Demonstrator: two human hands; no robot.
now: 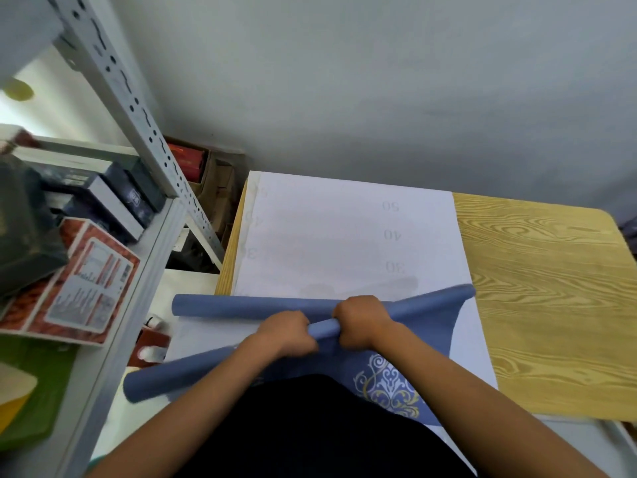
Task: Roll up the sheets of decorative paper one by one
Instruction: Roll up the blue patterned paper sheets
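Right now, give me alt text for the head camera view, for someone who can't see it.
Both hands, left hand and right hand, grip a partly rolled blue decorative sheet over white paper sheets on a wooden table. A second blue roll lies beyond; a metal shelf stands left.

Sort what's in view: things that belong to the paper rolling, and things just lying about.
In use: blue roll gripped by left hand and right hand; second blue roll; white sheets.
Lying about: red carton, dark boxes, metal shelving.
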